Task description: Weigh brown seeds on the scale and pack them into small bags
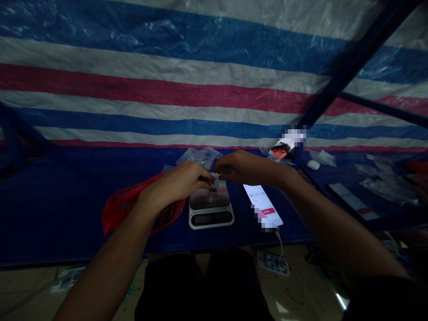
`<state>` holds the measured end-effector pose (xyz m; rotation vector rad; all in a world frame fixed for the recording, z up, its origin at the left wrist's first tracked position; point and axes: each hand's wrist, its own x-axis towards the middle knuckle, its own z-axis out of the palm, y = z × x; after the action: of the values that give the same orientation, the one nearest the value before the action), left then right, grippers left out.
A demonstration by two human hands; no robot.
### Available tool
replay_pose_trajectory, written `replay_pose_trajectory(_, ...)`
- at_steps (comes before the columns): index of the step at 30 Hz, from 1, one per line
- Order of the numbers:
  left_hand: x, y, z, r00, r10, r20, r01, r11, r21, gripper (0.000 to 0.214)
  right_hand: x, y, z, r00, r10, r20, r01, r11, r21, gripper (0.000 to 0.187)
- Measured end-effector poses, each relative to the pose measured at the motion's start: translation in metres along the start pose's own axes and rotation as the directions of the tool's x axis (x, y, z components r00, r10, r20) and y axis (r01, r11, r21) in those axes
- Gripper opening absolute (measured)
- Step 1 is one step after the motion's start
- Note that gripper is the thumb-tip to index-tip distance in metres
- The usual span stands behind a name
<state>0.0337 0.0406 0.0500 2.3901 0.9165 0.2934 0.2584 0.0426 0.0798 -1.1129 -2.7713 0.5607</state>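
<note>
A small clear plastic bag (216, 183) with something dark and small at its bottom is between my hands, over the steel plate of a white kitchen scale (211, 217). From the left, my left hand (192, 177) pinches the bag's edge with thumb and fingers. My right hand (238, 166) is bent down from the other side, its fingers closed at the bag's top. An open red bag (117, 209) holding many small dark brown pieces lies left of the scale, partly behind my left forearm. The scale's display is too dark to read.
Clear plastic bags (200, 156) lie behind the scale. A phone (264, 207) showing a running timer lies on the blue table (60, 200), cable attached. Another lit phone (286, 145) leans at the back. Further right are a white earbud case (313, 165) and a third phone (352, 201).
</note>
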Motion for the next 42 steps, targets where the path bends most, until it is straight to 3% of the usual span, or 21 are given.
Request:
replay_pose_trajectory(10,0.024,-0.006,0.016,0.997,-0.052,0.052,0.043,0.984,0.173,0.025,-0.024,0.017,0.004,0.999,0.021,-0.042,-0.018,0.997,0.069,0.020)
replay_pose_trajectory(18,0.028,-0.001,0.014,0.997,-0.060,0.051,0.046,0.970,0.237,0.024,-0.026,0.022,0.008,0.998,-0.001,-0.057,0.005,0.997,0.080,0.023)
replay_pose_trajectory(27,0.027,0.010,0.011,0.993,-0.073,0.088,0.050,0.968,0.246,0.021,-0.027,0.027,0.013,0.998,-0.008,-0.058,0.016,0.991,0.132,0.024)
replay_pose_trajectory(32,0.030,0.007,0.014,0.993,-0.110,0.041,0.099,0.971,0.216,0.032,-0.028,0.026,0.012,0.998,0.011,-0.058,-0.003,0.990,0.140,0.023)
replay_pose_trajectory(42,0.033,0.013,0.015,0.999,-0.051,0.017,0.048,0.984,0.170,0.024,-0.030,0.025,0.013,0.998,0.030,-0.053,-0.021,0.985,0.172,0.022)
